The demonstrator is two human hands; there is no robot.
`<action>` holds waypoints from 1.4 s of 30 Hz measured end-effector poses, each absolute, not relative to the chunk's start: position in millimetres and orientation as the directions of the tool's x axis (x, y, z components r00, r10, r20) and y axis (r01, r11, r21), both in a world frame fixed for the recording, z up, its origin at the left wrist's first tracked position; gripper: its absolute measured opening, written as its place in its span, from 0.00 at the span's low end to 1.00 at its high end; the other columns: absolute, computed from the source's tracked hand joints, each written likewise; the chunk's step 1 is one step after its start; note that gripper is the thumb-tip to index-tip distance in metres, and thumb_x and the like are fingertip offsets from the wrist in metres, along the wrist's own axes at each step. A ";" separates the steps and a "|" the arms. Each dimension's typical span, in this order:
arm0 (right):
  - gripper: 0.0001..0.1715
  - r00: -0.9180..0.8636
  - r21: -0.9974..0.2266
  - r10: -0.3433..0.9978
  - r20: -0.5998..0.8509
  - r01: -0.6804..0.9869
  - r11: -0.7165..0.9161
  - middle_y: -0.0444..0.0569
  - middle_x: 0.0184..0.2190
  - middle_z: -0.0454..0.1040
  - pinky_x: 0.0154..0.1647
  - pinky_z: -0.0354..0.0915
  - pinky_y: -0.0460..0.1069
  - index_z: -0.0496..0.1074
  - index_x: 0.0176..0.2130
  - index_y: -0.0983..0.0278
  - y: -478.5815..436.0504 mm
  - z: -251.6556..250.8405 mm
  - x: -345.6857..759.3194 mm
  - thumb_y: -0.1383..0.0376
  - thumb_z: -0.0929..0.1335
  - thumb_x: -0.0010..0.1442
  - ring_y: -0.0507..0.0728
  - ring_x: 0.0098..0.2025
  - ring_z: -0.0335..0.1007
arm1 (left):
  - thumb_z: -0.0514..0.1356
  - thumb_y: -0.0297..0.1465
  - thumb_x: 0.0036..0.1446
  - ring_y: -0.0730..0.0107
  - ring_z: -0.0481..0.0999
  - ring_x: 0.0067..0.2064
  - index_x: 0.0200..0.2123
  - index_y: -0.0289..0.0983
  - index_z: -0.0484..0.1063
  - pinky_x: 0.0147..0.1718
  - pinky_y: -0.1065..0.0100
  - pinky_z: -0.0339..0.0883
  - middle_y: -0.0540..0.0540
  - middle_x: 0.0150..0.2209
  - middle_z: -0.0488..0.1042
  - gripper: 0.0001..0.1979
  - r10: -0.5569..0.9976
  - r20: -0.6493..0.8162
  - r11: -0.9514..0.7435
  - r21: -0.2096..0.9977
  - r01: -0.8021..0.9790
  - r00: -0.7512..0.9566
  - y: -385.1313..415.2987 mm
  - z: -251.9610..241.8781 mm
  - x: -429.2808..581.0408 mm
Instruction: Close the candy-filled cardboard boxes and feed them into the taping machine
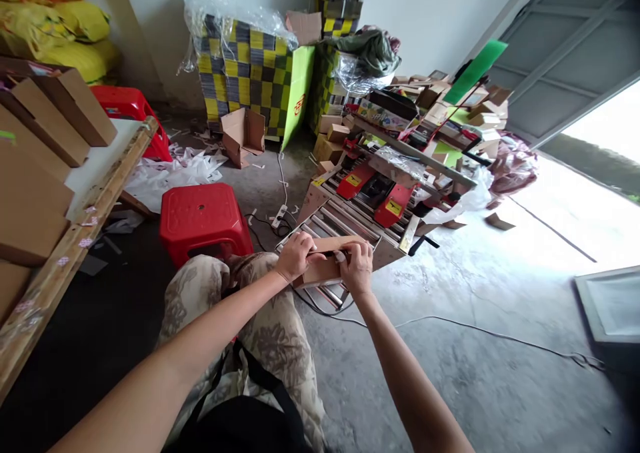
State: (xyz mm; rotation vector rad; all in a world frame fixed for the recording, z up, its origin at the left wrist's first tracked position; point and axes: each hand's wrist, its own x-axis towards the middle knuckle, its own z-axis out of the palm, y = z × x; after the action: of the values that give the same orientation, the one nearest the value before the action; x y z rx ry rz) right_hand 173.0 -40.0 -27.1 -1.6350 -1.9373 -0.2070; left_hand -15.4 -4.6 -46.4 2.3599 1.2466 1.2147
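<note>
A small brown cardboard box (pixel 327 258) sits at the near end of a roller-bed sealing machine (pixel 367 196), and both my hands grip it. My left hand (pixel 295 254) is curled over its left end with fingers pressing the top flap. My right hand (pixel 357 266) wraps its right end, fingers closed on the front edge. My knees in patterned trousers (pixel 260 320) are just below the box.
A red plastic stool (pixel 203 221) stands left of my knees. A wooden table (pixel 75 240) with brown boxes (pixel 35 173) runs along the left. Yellow-and-grey checkered stacks (pixel 250 66) stand at the back wall. Cables (pixel 475 330) cross the concrete floor. A grey door (pixel 565 46) is open at right.
</note>
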 end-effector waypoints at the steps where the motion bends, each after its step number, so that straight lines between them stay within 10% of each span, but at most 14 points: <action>1: 0.14 -0.124 -0.249 0.860 0.495 0.928 0.278 0.52 0.42 0.68 0.60 0.49 0.62 0.66 0.41 0.63 -45.5 -30.1 176.2 0.56 0.61 0.61 0.60 0.50 0.61 | 0.52 0.43 0.60 0.63 0.65 0.38 0.30 0.37 0.62 0.40 0.63 0.63 0.45 0.34 0.66 0.15 0.758 0.574 -0.629 0.517 0.580 0.310 -6.6 -47.6 -17.7; 13: 0.33 -0.195 -0.205 0.976 0.099 0.956 0.212 0.58 0.65 0.44 0.61 0.43 0.67 0.49 0.63 0.67 -49.2 -28.2 188.2 0.55 0.53 0.64 0.66 0.67 0.32 | 0.50 0.40 0.61 0.57 0.66 0.45 0.35 0.36 0.67 0.44 0.57 0.60 0.42 0.44 0.68 0.14 0.970 0.221 -0.226 0.667 0.709 0.102 -40.8 -26.8 30.2; 18: 0.50 -0.301 -0.152 0.949 0.091 0.938 0.312 0.59 0.66 0.33 0.63 0.40 0.66 0.38 0.65 0.70 -81.3 -27.2 152.5 0.46 0.60 0.57 0.67 0.67 0.26 | 0.45 0.36 0.63 0.63 0.70 0.45 0.32 0.37 0.70 0.47 0.62 0.61 0.43 0.40 0.72 0.17 0.990 -0.011 -0.036 0.946 0.322 0.142 -16.0 -30.5 21.8; 23: 0.44 -0.286 -0.148 0.955 0.077 0.944 0.295 0.55 0.66 0.39 0.64 0.40 0.63 0.43 0.65 0.67 -26.0 -25.4 188.1 0.54 0.63 0.56 0.64 0.67 0.29 | 0.49 0.42 0.61 0.68 0.72 0.42 0.39 0.37 0.69 0.40 0.69 0.65 0.46 0.39 0.73 0.16 0.980 -0.175 0.186 0.975 -0.125 0.092 -10.1 -33.5 3.6; 37: 0.40 0.031 -0.093 0.999 0.042 0.995 -0.027 0.56 0.66 0.41 0.62 0.38 0.67 0.46 0.64 0.69 177.8 -38.1 226.5 0.61 0.62 0.56 0.68 0.66 0.31 | 0.57 0.44 0.52 0.67 0.73 0.37 0.34 0.37 0.69 0.35 0.68 0.67 0.45 0.37 0.74 0.16 0.952 -0.304 0.303 0.950 -0.073 -0.013 -47.2 -84.3 -67.1; 42: 0.38 -0.165 -0.126 0.984 0.067 0.977 0.172 0.55 0.64 0.47 0.63 0.41 0.63 0.49 0.62 0.70 164.0 -38.3 217.2 0.68 0.61 0.54 0.62 0.65 0.38 | 0.59 0.46 0.49 0.69 0.73 0.35 0.34 0.35 0.69 0.35 0.69 0.67 0.45 0.36 0.74 0.18 0.921 -0.377 0.363 0.921 -0.140 -0.096 -57.8 -72.2 -105.7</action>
State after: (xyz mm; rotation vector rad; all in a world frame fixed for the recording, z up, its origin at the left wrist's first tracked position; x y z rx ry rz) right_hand 217.2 164.0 -38.3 -1.9383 -2.2993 0.0808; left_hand -105.7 -57.8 -72.2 0.7800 1.3638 1.0619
